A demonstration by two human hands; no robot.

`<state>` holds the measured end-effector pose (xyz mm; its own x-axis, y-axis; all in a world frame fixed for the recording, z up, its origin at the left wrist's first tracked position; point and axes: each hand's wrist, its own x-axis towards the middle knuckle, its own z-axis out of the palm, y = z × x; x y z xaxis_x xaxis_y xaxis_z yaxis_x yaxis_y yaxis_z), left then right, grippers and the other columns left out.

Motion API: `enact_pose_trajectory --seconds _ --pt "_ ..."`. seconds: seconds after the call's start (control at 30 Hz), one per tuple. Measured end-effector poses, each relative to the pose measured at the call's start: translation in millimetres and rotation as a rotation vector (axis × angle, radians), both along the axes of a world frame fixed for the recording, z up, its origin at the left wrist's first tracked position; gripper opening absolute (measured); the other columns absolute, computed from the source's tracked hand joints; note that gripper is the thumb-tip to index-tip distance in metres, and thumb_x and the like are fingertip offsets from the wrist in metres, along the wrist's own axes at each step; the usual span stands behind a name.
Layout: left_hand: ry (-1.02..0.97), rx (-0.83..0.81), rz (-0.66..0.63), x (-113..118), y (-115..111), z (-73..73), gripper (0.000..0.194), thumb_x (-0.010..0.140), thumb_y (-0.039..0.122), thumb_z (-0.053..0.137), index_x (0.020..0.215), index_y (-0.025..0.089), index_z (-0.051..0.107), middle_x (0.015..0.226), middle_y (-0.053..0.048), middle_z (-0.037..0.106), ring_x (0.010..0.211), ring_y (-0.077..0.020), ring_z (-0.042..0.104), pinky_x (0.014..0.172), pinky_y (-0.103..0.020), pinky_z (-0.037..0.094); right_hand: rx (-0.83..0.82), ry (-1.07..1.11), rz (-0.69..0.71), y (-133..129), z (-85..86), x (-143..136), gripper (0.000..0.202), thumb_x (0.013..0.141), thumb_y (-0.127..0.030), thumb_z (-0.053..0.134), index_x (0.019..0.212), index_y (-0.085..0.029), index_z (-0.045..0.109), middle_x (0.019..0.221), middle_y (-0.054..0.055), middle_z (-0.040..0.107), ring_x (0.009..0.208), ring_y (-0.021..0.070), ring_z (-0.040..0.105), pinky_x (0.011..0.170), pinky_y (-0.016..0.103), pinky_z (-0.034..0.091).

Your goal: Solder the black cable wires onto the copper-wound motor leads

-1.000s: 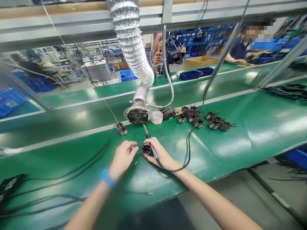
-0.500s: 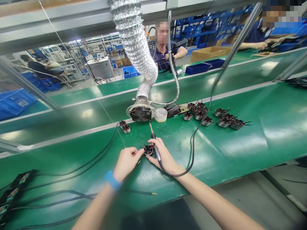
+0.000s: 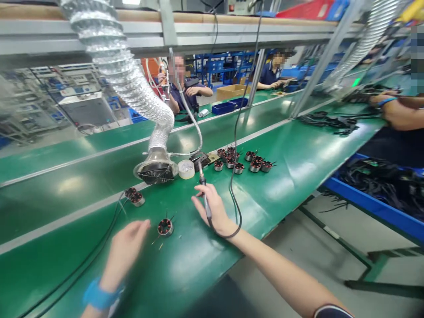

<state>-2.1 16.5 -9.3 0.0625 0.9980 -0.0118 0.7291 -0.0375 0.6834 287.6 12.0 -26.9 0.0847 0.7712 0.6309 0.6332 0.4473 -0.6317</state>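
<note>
Across a green bench (image 3: 198, 254), looks into a workshop of blue racks (image 3: 215, 67), with co-workers (image 3: 266, 75) beyond the far edge. On the left, shows two dark cables (image 3: 96, 245) reaching up to a pair of wound cores (image 3: 137, 199), set side by side near the far edge. Wears a blue band (image 3: 99, 295) on the left wrist. Holds the left grip (image 3: 127, 243) over the left part of the bench, fingers drawn together, too blurred to show whether pinching anything. Just right of those fingertips, has a single wound core (image 3: 165, 233) resting on bare green, clear of both grips, with a thin brass-coloured scrap (image 3: 160, 247) just beside, toward the near edge. Farther back, has a fan (image 3: 155, 173) at the mouth of a foil duct (image 3: 124, 75), then a white tub (image 3: 186, 169) and a dark stand (image 3: 199, 160), lined up along the far edge. Grasps a soldering iron (image 3: 206, 201) in the right grip (image 3: 215, 205), tip toward the far edge, overlapping the stand in view; contact impossible to make out. Trails a black cord (image 3: 239, 216) from the iron's rear end across the forearm. Farther right, shows two clusters of cores (image 3: 255, 166) near the far edge, then black cabling (image 3: 327, 119), another worker's arm (image 3: 402, 114) and a blue bin (image 3: 374, 198) beside the near edge.
</note>
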Motion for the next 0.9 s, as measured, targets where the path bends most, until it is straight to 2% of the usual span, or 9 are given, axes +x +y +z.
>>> enact_pose_trajectory --seconds 0.1,0.13,0.2,0.3,0.4,0.5,0.67,0.8,0.9 --pt "0.011 -0.016 0.04 -11 -8 -7.2 0.06 0.08 0.071 0.055 0.094 0.017 0.076 0.09 -0.008 0.077 0.082 -0.0269 0.068 0.071 -0.031 0.051 -0.045 -0.13 -0.335 31 6.0 46 0.03 0.098 -0.016 0.042 0.126 -0.022 0.052 0.121 0.013 0.052 0.091 0.0219 0.066 0.083 0.035 0.054" --pt "0.007 -0.019 0.055 -13 -10 -9.7 0.061 0.079 0.072 0.056 0.094 0.017 0.076 0.089 -0.008 0.077 0.081 -0.0267 0.068 0.07 -0.031 0.052 -0.101 -0.174 -0.409 41 6.7 60 0.034 0.097 -0.014 0.039 0.128 -0.021 0.051 0.125 0.015 0.05 0.091 0.0225 0.066 0.082 0.035 0.054" --pt "-0.011 -0.016 0.09 -15 -12 -14.3 0.062 0.077 0.072 0.057 0.094 0.016 0.077 0.086 -0.008 0.077 0.077 -0.0262 0.069 0.067 -0.03 0.053 -0.148 -0.202 -0.467 58 5.7 83 0.042 0.092 -0.008 0.038 0.132 -0.017 0.048 0.131 0.019 0.046 0.085 0.0237 0.067 0.079 0.037 0.054" --pt "-0.03 0.01 0.118 -15 -13 -20.3 0.06 0.078 0.071 0.059 0.093 0.017 0.077 0.083 -0.008 0.077 0.074 -0.0252 0.069 0.063 -0.029 0.054 -0.192 -0.239 -0.459 78 0.5 101 0.053 0.082 0.0 0.039 0.133 -0.015 0.048 0.134 0.022 0.044 0.074 0.0216 0.066 0.074 0.038 0.054" --pt "-0.029 0.032 0.103 -17 -11 -25.5 0.056 0.079 0.069 0.059 0.092 0.018 0.078 0.082 -0.007 0.077 0.073 -0.0244 0.07 0.064 -0.028 0.055 -0.215 -0.268 -0.428 89 -5.8 105 0.061 0.076 0.004 0.039 0.134 -0.014 0.048 0.133 0.022 0.045 0.074 0.0203 0.065 0.075 0.038 0.054" --pt "-0.031 0.041 0.073 -20 -9 -30.0 0.055 0.079 0.069 0.06 0.09 0.018 0.078 0.082 -0.008 0.078 0.073 -0.0249 0.071 0.065 -0.029 0.056 -0.207 -0.266 -0.398 95 -11.7 105 0.063 0.074 0.005 0.039 0.133 -0.014 0.048 0.131 0.02 0.046 0.081 0.0204 0.066 0.08 0.038 0.054" --pt "0.003 0.034 0.07 -24 -7 -33.2 0.052 0.079 0.067 0.062 0.091 0.019 0.079 0.08 -0.007 0.078 0.069 -0.0244 0.071 0.058 -0.027 0.055 -0.165 -0.272 -0.355 96 -18.7 107 0.059 0.075 0.004 0.038 0.128 -0.019 0.05 0.124 0.011 0.048 0.085 0.0144 0.065 0.078 0.029 0.054" --pt "-0.002 0.006 0.076 -24 -6 -34.1 0.051 0.079 0.067 0.062 0.092 0.02 0.078 0.08 -0.005 0.078 0.07 -0.023 0.071 0.06 -0.026 0.055 -0.159 -0.338 -0.412 98 -15.8 118 0.058 0.078 0.005 0.037 0.13 -0.018 0.049 0.129 0.014 0.047 0.089 0.0181 0.065 0.078 0.032 0.054" --pt "-0.013 -0.014 0.083 -23 -7 -35.1 0.053 0.08 0.068 0.06 0.092 0.02 0.078 0.082 -0.005 0.078 0.072 -0.0224 0.071 0.064 -0.026 0.055 -0.164 -0.447 -0.414 102 -10.9 129 0.059 0.079 0.007 0.035 0.13 -0.017 0.052 0.129 0.015 0.05 0.1 0.0236 0.062 0.089 0.037 0.052"
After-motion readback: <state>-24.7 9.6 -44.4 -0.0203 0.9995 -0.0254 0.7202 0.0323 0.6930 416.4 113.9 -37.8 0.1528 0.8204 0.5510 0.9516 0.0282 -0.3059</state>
